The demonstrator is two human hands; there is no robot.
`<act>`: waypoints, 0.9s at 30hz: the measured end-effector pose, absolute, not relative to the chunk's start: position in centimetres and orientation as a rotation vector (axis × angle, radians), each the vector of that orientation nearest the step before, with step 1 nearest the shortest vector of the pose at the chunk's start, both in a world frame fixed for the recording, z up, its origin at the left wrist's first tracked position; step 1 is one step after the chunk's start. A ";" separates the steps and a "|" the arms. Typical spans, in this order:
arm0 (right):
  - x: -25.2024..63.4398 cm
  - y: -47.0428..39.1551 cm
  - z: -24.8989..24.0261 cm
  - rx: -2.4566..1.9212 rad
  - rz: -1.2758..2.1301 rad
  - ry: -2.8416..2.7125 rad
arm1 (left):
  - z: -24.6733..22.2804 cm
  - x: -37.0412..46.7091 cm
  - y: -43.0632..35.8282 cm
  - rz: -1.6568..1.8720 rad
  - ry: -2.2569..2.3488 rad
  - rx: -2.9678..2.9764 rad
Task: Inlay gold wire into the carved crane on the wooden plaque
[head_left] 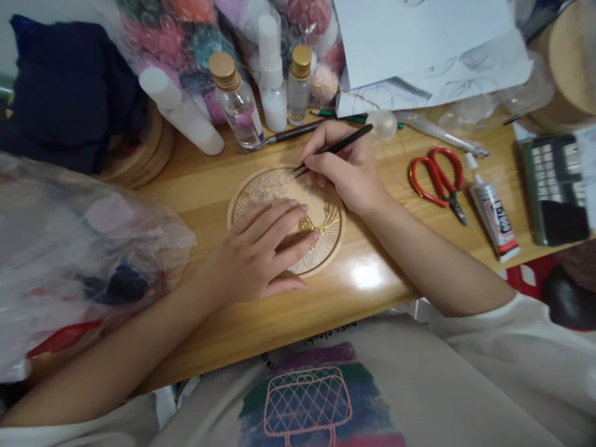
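A round wooden disc [317,202] lies on the table, with a fine line drawing printed on it. Part of the drawing near the lower right carries gold wire [328,227]. My left hand [261,251] rests flat across the disc, fingers slightly spread, covering its lower left and some of the gold part. In my right hand [349,171] is a pair of black tweezers [347,141], held like a pen. Their tips come down at the upper part of the drawing; whether they pinch anything is too small to tell.
Right of the disc lie red-handled pliers [440,179], a glue tube [494,214] and a calculator [556,189]. Behind stand a clear bottle [239,108], a white bottle [273,102] and paper sheets [428,43]. A plastic bag [93,242] covers the left side.
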State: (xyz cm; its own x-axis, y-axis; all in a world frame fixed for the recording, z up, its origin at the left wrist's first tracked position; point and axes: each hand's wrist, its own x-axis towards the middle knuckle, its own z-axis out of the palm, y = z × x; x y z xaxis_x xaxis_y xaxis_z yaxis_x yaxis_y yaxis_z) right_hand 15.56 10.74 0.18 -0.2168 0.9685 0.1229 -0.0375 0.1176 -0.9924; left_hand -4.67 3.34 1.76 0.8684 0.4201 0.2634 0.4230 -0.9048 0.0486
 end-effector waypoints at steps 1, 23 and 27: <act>15.6 10.7 0.2 -0.996 1.285 -1.404 | 1.8 -4.7 3.3 -0.433 -0.692 -3.024; 15.3 10.5 0.5 -0.942 1.297 -1.359 | 1.4 -4.6 3.5 -0.502 -0.663 -3.097; 15.2 10.5 0.7 -0.970 1.298 -1.347 | 1.5 -4.6 3.5 -0.468 -0.673 -3.095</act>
State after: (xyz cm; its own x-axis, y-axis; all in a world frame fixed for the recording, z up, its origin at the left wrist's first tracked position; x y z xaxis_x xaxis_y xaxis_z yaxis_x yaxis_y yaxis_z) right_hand 15.21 10.49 0.72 -0.1914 0.9740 0.1210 -0.0849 0.1064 -0.9907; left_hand -4.62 3.50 1.46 0.8691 0.4149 0.2694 0.3972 -0.9099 0.1198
